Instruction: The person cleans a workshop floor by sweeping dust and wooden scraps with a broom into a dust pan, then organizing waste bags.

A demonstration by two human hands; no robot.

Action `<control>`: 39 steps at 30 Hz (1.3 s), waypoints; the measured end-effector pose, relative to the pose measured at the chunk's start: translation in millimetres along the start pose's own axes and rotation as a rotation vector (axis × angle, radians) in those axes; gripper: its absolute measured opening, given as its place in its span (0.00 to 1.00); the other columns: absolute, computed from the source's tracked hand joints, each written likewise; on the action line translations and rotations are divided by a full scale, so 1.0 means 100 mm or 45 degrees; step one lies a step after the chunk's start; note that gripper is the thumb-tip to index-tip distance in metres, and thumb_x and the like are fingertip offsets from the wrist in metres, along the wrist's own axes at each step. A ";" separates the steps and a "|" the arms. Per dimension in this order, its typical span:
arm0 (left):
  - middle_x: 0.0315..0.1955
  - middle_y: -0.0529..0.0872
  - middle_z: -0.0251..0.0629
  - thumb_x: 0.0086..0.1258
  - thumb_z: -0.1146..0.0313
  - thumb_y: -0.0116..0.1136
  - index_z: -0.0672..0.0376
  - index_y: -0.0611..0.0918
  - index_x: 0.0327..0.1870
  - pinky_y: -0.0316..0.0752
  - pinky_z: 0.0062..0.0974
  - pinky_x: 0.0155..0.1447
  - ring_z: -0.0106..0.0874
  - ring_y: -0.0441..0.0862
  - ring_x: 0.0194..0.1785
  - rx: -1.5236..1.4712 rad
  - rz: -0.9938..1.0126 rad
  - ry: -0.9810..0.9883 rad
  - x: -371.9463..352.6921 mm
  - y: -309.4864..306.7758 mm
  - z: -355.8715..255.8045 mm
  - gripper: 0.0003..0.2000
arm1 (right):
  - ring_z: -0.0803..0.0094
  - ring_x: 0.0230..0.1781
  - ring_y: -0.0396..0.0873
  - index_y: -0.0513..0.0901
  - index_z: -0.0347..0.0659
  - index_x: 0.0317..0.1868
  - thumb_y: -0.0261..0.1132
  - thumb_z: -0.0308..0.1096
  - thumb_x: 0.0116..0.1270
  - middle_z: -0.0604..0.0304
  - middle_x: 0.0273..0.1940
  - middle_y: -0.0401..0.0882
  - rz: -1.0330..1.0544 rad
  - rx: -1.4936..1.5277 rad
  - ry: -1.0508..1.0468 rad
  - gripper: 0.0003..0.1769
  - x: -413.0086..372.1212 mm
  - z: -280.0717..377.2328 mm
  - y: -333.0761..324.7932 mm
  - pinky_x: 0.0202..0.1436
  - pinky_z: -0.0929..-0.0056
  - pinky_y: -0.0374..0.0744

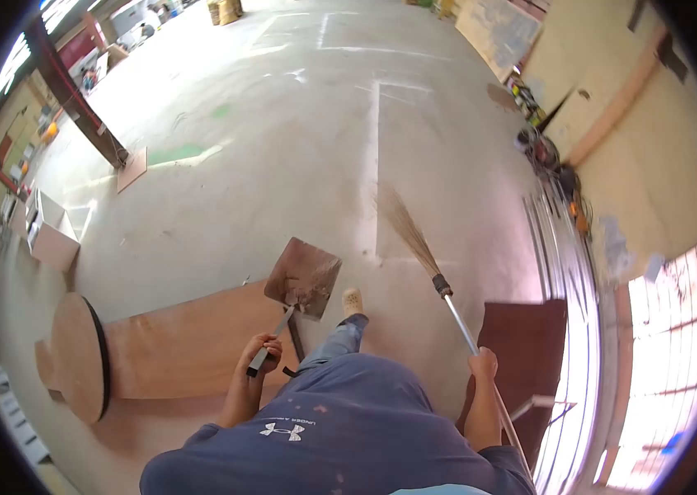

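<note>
My left hand (pixel 262 353) is closed round the handle of a flat, square-bladed dustpan (pixel 303 272). Its reddish-brown blade carries some pale dust and overlaps the end of a plywood board in this view. On the other side, my right hand (pixel 483 363) grips the long pale pole of a broom (pixel 414 235). The broom's straw bristles fan out forward, over the grey floor (pixel 299 148). One of my feet, in a beige shoe (pixel 353 302), shows between the two tools.
A long plywood board (pixel 192 338) and a dark-edged round board (pixel 80 357) lie at left. A dark brown sheet (pixel 522 346) and long metal bars (pixel 559 256) are on the right. A steel column (pixel 76 91) and a white box (pixel 51 231) stand farther left.
</note>
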State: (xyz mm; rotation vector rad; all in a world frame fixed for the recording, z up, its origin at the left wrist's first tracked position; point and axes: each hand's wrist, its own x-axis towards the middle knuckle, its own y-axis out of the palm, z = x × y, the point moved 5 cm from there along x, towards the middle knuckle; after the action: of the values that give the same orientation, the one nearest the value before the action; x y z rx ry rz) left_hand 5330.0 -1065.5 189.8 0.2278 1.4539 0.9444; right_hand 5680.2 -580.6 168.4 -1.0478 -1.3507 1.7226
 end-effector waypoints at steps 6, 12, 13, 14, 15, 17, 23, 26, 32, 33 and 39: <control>0.10 0.65 0.24 0.66 0.71 0.43 0.55 0.63 0.21 0.68 0.16 0.17 0.19 0.63 0.11 -0.231 -0.147 -0.008 1.45 1.09 -0.87 0.11 | 0.52 0.38 0.81 0.83 0.36 0.37 0.63 0.38 0.49 0.45 0.32 0.81 0.240 -0.151 0.098 0.17 1.61 0.82 0.32 0.39 0.58 0.79; 0.08 0.65 0.26 0.65 0.69 0.45 0.56 0.65 0.21 0.69 0.17 0.17 0.22 0.65 0.11 0.046 -0.448 0.433 1.87 1.95 -1.68 0.10 | 0.45 0.43 0.78 0.81 0.30 0.33 0.61 0.44 0.51 0.38 0.36 0.79 0.548 0.101 0.044 0.21 2.22 1.98 0.52 0.46 0.56 0.76; 0.08 0.65 0.26 0.65 0.69 0.45 0.56 0.65 0.21 0.69 0.17 0.17 0.22 0.65 0.11 0.060 -0.448 0.454 1.99 2.14 -1.88 0.10 | 0.44 0.43 0.78 0.81 0.30 0.33 0.61 0.45 0.51 0.37 0.36 0.79 0.551 0.111 0.058 0.22 2.43 2.15 0.55 0.46 0.56 0.76; 0.08 0.65 0.26 0.65 0.69 0.44 0.56 0.65 0.21 0.69 0.17 0.17 0.22 0.65 0.11 0.012 -0.429 0.439 2.07 2.25 -2.04 0.11 | 0.44 0.43 0.78 0.81 0.29 0.33 0.61 0.45 0.51 0.37 0.36 0.79 0.556 0.116 0.071 0.23 2.58 2.29 0.59 0.46 0.56 0.76; 0.09 0.65 0.26 0.66 0.69 0.44 0.56 0.65 0.21 0.69 0.17 0.17 0.22 0.65 0.11 -0.040 -0.413 0.421 2.22 2.42 -2.19 0.11 | 0.44 0.43 0.78 0.81 0.29 0.33 0.61 0.46 0.51 0.37 0.36 0.79 0.563 0.115 0.084 0.23 2.81 2.43 0.61 0.46 0.56 0.76; 0.09 0.65 0.27 0.66 0.68 0.44 0.56 0.64 0.21 0.69 0.17 0.17 0.22 0.65 0.11 -0.152 -0.378 0.387 2.59 2.77 -2.52 0.11 | 0.44 0.43 0.78 0.81 0.28 0.33 0.61 0.47 0.51 0.36 0.36 0.79 0.581 0.108 0.104 0.24 3.40 2.70 0.69 0.47 0.56 0.76; 0.09 0.65 0.28 0.67 0.67 0.43 0.57 0.63 0.21 0.70 0.18 0.17 0.22 0.65 0.10 -0.552 -0.253 0.309 3.29 3.74 -3.46 0.12 | 0.42 0.42 0.77 0.80 0.25 0.34 0.61 0.51 0.53 0.33 0.36 0.78 0.501 0.004 0.000 0.29 5.40 3.79 0.57 0.47 0.55 0.75; 0.10 0.65 0.28 0.67 0.66 0.43 0.58 0.63 0.20 0.70 0.18 0.17 0.21 0.65 0.10 -0.744 -0.189 0.242 3.46 4.23 -3.91 0.13 | 0.42 0.42 0.78 0.81 0.25 0.35 0.60 0.55 0.55 0.34 0.35 0.79 0.432 0.106 -0.083 0.32 6.84 4.94 0.10 0.48 0.55 0.75; 0.08 0.63 0.27 0.67 0.67 0.44 0.57 0.63 0.20 0.67 0.13 0.11 0.20 0.63 0.08 -0.865 -0.203 0.516 3.99 4.97 -4.68 0.13 | 0.46 0.40 0.79 0.82 0.30 0.37 0.58 0.56 0.57 0.40 0.35 0.81 0.421 0.081 -0.477 0.31 9.20 7.59 -0.43 0.46 0.57 0.76; 0.08 0.64 0.27 0.67 0.67 0.44 0.57 0.63 0.20 0.67 0.14 0.11 0.20 0.63 0.08 -0.913 -0.225 0.536 4.13 5.07 -4.84 0.13 | 0.47 0.39 0.79 0.82 0.30 0.37 0.58 0.56 0.57 0.41 0.34 0.81 0.405 0.010 -0.503 0.31 9.59 7.99 -0.38 0.45 0.57 0.77; 0.05 0.62 0.23 0.66 0.69 0.42 0.51 0.61 0.16 0.64 0.15 0.09 0.21 0.63 0.07 -0.708 -0.317 0.579 4.80 5.62 -6.39 0.15 | 0.57 0.32 0.82 0.82 0.34 0.32 0.61 0.56 0.55 0.50 0.25 0.82 0.340 -0.156 -0.599 0.28 10.65 9.59 0.33 0.38 0.60 0.78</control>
State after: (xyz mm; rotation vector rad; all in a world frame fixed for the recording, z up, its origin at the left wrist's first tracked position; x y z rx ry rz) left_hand 4451.8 -646.7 99.2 -0.5982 1.5131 1.1974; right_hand 4357.1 -36.8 75.7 -0.9574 -1.6807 2.2067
